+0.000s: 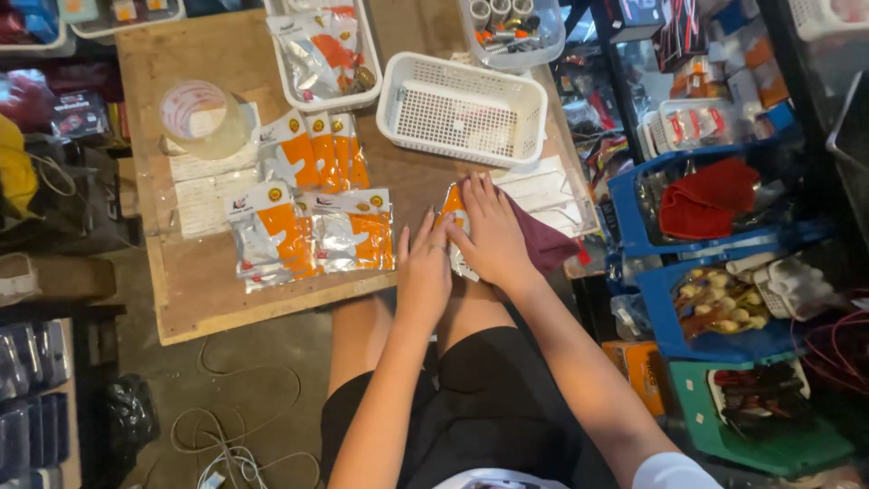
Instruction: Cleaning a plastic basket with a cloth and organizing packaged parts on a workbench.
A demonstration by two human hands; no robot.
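Observation:
My right hand (493,231) lies flat on an orange-and-silver packet (451,204) and a maroon cloth (543,243) at the near edge of the wooden table (199,299). Just left of it, my left hand (424,267) presses down on the same packet's near end, fingers stretched out together. More packets of that kind lie to the left: a near row (312,237) and a far row (312,149). White face masks (548,190) rest under and beyond the maroon cloth.
An empty white mesh basket (462,109) stands behind my hands. A white tray of packets (324,50), a tape roll (201,116) and a tub of small parts (511,32) sit farther back. Blue bins (715,244) crowd the right side. Cables lie on the floor.

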